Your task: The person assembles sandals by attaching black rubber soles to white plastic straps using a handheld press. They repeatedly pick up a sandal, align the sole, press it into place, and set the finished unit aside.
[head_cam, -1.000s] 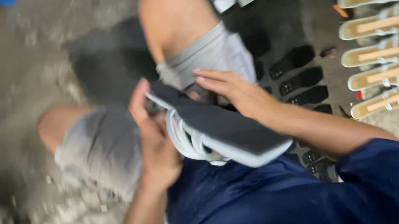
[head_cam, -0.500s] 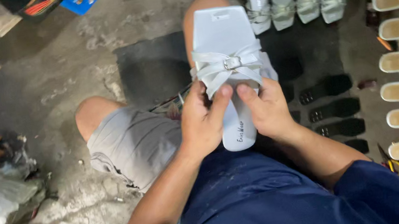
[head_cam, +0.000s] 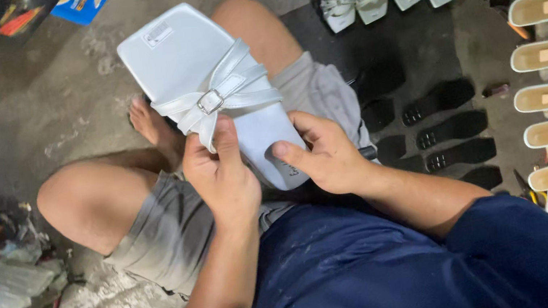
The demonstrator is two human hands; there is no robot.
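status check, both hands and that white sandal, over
Left hand grips flat white square-toed sandal at its buckled strap. Right hand clasps the heel end. Nothing in the way; black soles lie apart on the floor.

White sandal (head_cam: 201, 63) w/ silver buckle (head_cam: 211, 101). Shorts (head_cam: 169, 229) grey, shirt (head_cam: 380, 269) navy. Black soles (head_cam: 438, 100) on grey floor (head_cam: 44, 88).
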